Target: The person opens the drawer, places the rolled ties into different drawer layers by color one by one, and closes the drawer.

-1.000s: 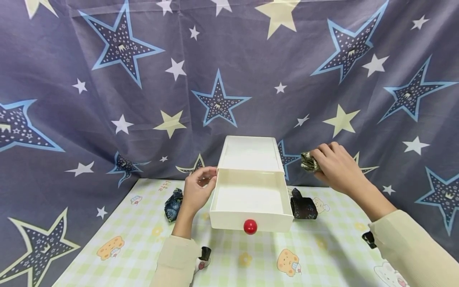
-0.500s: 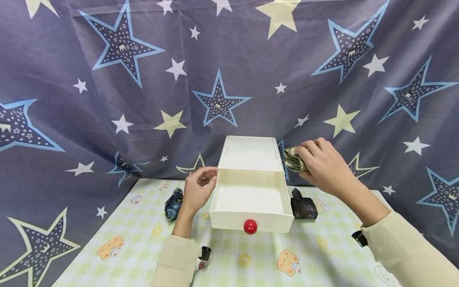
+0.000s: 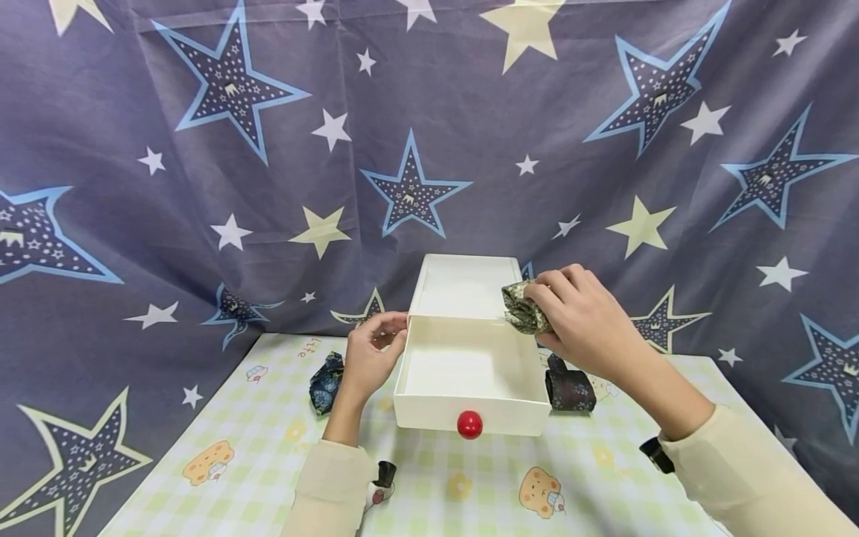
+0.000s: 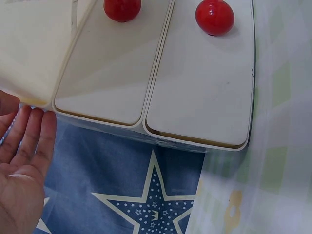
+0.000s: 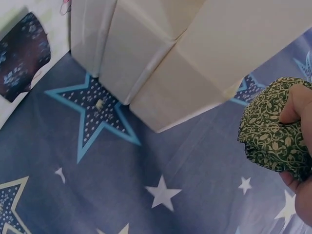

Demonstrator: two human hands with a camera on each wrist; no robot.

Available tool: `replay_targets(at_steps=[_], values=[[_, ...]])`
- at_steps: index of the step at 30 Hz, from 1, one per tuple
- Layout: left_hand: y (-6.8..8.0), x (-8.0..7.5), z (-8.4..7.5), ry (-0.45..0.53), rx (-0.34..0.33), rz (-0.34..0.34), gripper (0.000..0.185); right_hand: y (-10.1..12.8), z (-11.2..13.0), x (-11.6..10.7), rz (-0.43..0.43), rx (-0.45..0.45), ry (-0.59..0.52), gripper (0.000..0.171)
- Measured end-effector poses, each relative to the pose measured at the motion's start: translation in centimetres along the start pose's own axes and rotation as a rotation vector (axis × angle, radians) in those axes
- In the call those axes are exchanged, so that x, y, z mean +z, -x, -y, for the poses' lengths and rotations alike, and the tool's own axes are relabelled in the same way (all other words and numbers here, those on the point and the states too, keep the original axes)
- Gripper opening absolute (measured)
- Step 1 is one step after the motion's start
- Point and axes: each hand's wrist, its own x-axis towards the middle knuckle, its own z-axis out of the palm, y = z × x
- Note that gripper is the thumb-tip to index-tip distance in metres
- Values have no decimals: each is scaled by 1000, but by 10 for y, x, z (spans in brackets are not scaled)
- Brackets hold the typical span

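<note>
My right hand (image 3: 584, 324) pinches a rolled green necktie (image 3: 523, 307) with a cream floral pattern, held up at the right edge of the white drawer unit (image 3: 463, 287). In the right wrist view the thumb lies across the rolled necktie (image 5: 273, 124). The unit's top drawer (image 3: 429, 410), with a red knob (image 3: 470, 424), is pulled out, and its visible floor is bare. My left hand (image 3: 372, 354) rests at the unit's left side. Its fingers (image 4: 41, 136) are fairly straight, their tips touching the side edge in the left wrist view.
A rolled dark blue necktie (image 3: 326, 384) lies on the checked tablecloth (image 3: 255, 447) left of the unit, and a dark maroon one (image 3: 570, 389) to its right. Two lower drawers (image 4: 107, 73) are closed. A starry curtain (image 3: 268, 186) hangs behind.
My right hand has carried the green necktie leftward, from right of the unit to over its right edge. The left hand and the drawer have stayed still.
</note>
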Motion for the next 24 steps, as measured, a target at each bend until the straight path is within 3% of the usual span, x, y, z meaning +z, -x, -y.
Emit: replay_targets(at_steps=[4,10,13,24], values=[[0,1,-4,-18,-10,-10,26,-3,10,3,-15,-25,-14,57],[1,2,-31,-24,-1,-3,23,-4,24,10,-30,-52,-58,58],[1,2,-36,-23,2,0,23,-5,29,12,-28,-79,-95,58],[-1,0,-31,-15,10,9,23,-13,41,15,77,-127,-187,54]])
